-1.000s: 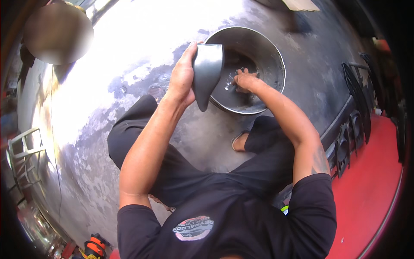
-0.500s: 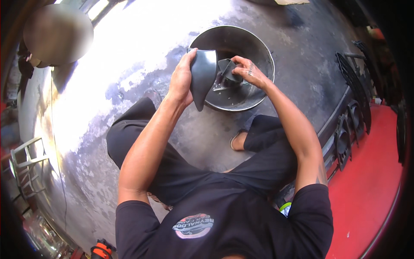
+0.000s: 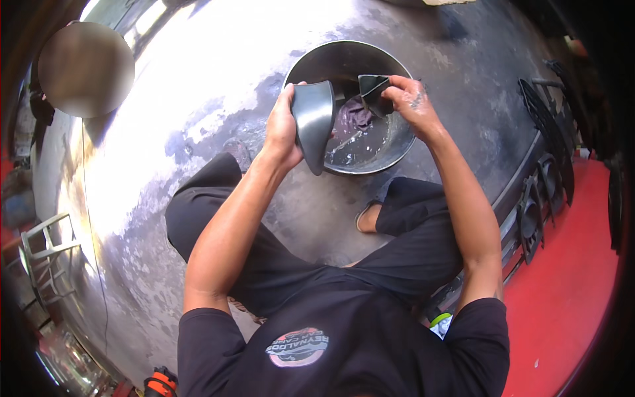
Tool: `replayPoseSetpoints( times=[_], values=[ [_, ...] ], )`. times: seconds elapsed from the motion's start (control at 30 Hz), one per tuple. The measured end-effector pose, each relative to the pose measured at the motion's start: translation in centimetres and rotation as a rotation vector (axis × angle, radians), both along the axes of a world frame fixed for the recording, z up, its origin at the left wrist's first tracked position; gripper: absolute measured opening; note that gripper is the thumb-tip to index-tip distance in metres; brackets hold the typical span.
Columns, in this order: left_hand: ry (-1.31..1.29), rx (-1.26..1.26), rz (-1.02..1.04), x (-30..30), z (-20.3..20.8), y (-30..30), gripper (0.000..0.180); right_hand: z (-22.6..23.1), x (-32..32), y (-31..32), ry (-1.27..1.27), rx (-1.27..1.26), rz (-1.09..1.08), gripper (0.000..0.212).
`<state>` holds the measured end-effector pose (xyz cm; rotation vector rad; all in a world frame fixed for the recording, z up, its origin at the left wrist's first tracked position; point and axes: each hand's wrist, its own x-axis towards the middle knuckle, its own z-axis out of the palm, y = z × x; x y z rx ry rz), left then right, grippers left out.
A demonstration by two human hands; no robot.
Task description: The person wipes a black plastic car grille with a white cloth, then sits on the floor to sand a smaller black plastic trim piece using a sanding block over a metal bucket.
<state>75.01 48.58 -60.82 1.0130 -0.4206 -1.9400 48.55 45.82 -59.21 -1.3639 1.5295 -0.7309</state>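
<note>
My left hand [image 3: 284,132] is wrapped round the left edge of a glossy black curved plastic panel [image 3: 313,119], wide at the far end and tapering toward me. A smaller dark angular plastic piece [image 3: 377,99] is pinched in my right hand [image 3: 411,106], over the right part of a round metal basin [image 3: 401,147]. Inside the basin lie water [image 3: 360,149] and a wet purplish-grey cloth [image 3: 356,114]. The black panel overlaps the basin's left rim and hides part of it.
A person with a blurred head [image 3: 86,69] is at the far left. Beside the red floor mat [image 3: 569,264] on the right stand several black plastic parts [image 3: 529,215]. A metal frame stand [image 3: 49,248] is at the left. A thin cable [image 3: 99,284] runs along the concrete floor.
My right hand has lifted the small dark piece and moved right, uncovering the cloth and water. The black panel in my left hand has turned slightly and shifted a little toward me.
</note>
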Motion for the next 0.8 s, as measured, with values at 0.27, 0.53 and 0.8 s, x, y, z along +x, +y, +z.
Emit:
replayPoseSetpoints(
  times=[0.27, 0.53, 0.8],
  values=[
    [-0.012, -0.047, 0.021, -1.2, 0.2, -0.2, 0.053, 0.4, -1.4, 0.7, -1.169, 0.192, -0.093, 0.051],
    [-0.154, -0.183, -0.046, -1.9, -1.5, -0.6, 0.055, 1.8, -0.4, 1.2, -1.202, 0.188, 0.069, 0.086],
    [-0.017, -0.047, -0.024, -2.1, 0.5, -0.4, 0.047, 1.7, 2.1, 2.6, 0.05, -0.4, 0.015, 0.04]
  ],
)
